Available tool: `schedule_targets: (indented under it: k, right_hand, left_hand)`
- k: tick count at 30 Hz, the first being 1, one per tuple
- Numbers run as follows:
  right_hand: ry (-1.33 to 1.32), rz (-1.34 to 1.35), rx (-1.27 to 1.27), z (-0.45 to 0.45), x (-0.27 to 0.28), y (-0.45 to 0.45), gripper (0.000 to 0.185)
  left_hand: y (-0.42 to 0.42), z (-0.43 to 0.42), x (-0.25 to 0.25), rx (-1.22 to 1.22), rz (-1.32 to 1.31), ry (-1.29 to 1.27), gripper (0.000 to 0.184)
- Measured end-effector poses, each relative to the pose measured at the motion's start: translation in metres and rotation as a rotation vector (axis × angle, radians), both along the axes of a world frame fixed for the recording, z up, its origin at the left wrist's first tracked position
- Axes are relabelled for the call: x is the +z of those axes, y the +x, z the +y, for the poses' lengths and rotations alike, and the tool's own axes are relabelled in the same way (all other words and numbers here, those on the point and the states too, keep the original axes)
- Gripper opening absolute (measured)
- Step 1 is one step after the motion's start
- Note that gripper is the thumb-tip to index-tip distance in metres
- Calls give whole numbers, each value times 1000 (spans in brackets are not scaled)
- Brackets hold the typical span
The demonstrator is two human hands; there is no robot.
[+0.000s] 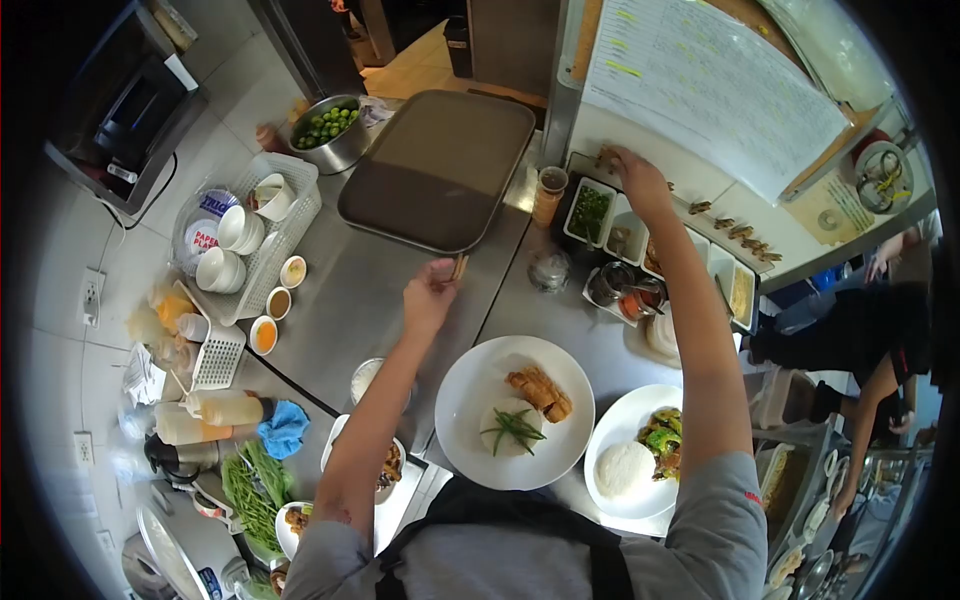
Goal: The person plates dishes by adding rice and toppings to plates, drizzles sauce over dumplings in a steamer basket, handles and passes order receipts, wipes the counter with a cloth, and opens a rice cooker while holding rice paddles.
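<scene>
My left hand (432, 290) is closed around a small light-brown clip-like piece (460, 267), just below the front edge of a brown tray (440, 170). Farther right, my right hand (636, 172) reaches to the ledge behind the garnish containers; its fingers are pinched near a small brown item (607, 155), and the grip is too small to make out. Between my forearms lies a white plate (460, 420) with a mound of rice topped with green strips (513, 432) and a browned piece of food (540, 392). Beside it is another plate (600, 450) with rice and vegetables.
A pot of green limes (330, 125) stands behind a white basket (300, 215) of bowls. Three sauce cups sit near it, one orange (264, 335). Squeeze bottles (195, 424) and greens (255, 490) are at left. Wooden clips (740, 232) line the right ledge; a co-worker's arm (865, 420) is far right.
</scene>
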State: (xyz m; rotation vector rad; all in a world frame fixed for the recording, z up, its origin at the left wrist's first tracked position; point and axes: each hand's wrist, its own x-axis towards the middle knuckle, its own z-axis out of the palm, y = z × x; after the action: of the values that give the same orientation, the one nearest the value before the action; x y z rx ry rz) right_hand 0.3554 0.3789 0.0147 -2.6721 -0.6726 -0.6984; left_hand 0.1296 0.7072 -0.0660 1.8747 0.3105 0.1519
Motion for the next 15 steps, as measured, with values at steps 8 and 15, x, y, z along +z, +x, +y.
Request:
schedule_targets:
  k: [8, 15]
  right_hand:
    - [584, 706, 309, 87, 36, -186, 43]
    - [774, 630, 159, 51, 74, -181, 17]
  left_hand:
    - [-32, -44, 67, -286, 104, -757, 61]
    - [-62, -56, 79, -340, 103, -573, 56]
